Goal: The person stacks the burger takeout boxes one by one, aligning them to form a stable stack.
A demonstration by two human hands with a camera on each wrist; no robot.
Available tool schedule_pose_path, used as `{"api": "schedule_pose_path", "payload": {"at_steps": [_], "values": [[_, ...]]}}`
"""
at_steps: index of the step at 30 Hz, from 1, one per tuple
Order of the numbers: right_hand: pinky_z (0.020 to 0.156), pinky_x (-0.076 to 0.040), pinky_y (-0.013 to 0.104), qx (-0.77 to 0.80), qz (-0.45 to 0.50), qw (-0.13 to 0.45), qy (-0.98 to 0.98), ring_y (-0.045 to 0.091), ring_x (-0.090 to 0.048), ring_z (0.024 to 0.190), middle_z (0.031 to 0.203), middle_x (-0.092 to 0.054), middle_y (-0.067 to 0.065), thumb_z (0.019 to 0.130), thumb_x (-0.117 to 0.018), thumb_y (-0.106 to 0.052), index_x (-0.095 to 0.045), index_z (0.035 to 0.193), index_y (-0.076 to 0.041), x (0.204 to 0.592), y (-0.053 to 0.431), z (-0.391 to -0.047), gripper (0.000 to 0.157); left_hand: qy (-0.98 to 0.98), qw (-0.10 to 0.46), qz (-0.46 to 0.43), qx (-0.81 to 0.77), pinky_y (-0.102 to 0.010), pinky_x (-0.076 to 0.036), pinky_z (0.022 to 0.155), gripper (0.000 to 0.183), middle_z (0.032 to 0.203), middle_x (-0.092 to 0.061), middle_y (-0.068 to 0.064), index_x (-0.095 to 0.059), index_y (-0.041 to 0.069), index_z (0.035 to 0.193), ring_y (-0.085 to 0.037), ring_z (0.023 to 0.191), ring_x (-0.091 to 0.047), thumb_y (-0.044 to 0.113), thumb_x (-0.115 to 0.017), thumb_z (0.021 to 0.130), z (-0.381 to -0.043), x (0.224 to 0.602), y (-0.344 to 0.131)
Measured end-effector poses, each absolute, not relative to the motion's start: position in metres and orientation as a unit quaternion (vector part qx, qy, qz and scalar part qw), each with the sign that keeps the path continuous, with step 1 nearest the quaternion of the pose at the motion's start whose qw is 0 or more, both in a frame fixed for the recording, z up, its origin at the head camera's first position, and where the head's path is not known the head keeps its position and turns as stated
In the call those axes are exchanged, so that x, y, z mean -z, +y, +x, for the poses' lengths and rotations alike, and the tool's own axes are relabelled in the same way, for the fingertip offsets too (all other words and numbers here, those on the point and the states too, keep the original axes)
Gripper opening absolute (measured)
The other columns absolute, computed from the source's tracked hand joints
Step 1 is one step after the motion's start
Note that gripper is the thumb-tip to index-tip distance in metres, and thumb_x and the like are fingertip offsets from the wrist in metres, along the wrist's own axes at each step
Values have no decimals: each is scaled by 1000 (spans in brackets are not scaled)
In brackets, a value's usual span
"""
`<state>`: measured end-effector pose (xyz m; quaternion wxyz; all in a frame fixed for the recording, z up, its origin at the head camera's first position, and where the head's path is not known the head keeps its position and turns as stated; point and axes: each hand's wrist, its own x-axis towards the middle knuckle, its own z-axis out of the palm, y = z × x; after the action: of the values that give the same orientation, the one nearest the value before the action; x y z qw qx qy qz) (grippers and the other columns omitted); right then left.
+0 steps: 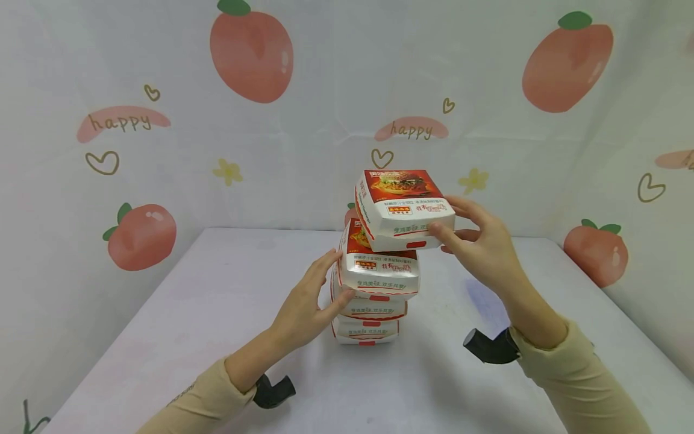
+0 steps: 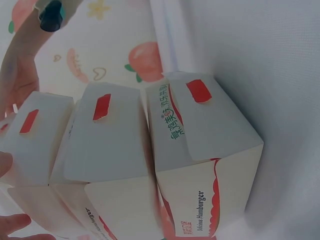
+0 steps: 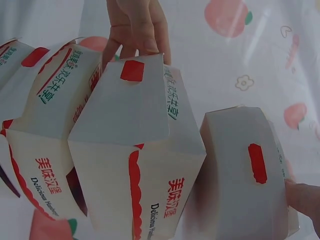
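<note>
A white and red burger box [image 1: 406, 208] with a burger picture on its lid is held by my right hand [image 1: 479, 238], thumb on its front right corner, other fingers at its right side. It is slightly tilted above a stack; the right wrist view shows a narrow gap under the held box [image 3: 235, 170]. Directly below is the stack's uppermost burger box [image 1: 379, 274], its lid partly covered. Against that box's left front corner rests my left hand [image 1: 309, 304], thumb on the front, fingers along the side. Under it are a middle box [image 1: 376, 309] and a bottom box [image 1: 365, 331].
The stack stands on a white table [image 1: 260, 265], its boxes unevenly aligned. Behind the table hangs a white curtain [image 1: 320, 72] printed with fruit, hearts and writing. Black straps [image 1: 273, 392] stick out at both wrists by the beige sleeves.
</note>
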<state>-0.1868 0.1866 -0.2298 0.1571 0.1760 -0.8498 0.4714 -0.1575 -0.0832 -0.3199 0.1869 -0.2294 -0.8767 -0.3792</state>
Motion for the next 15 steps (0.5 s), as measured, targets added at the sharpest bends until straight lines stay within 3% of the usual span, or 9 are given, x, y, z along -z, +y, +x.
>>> {"api": "schedule_pose_path", "payload": {"at_steps": [8,15], "values": [[66,-56,19,-469,178,142,-854,31,-68,86,135,-48,16,88,-65,-25,-43,139,-15,231,179,-182,57,-878,187,-229,377,-39,-50,97,65,148,-38,-5,-32,14,144,-23,135,-41,33,-61,90,-158,320,-83],[67,-57,23,-471,178,137,-853,31,-68,87,136,-48,14,88,-65,-26,-43,139,-17,232,176,-181,57,-879,184,-226,378,-40,-50,96,66,149,-37,-7,-31,12,145,-23,135,-40,33,-61,90,-158,320,-83]]}}
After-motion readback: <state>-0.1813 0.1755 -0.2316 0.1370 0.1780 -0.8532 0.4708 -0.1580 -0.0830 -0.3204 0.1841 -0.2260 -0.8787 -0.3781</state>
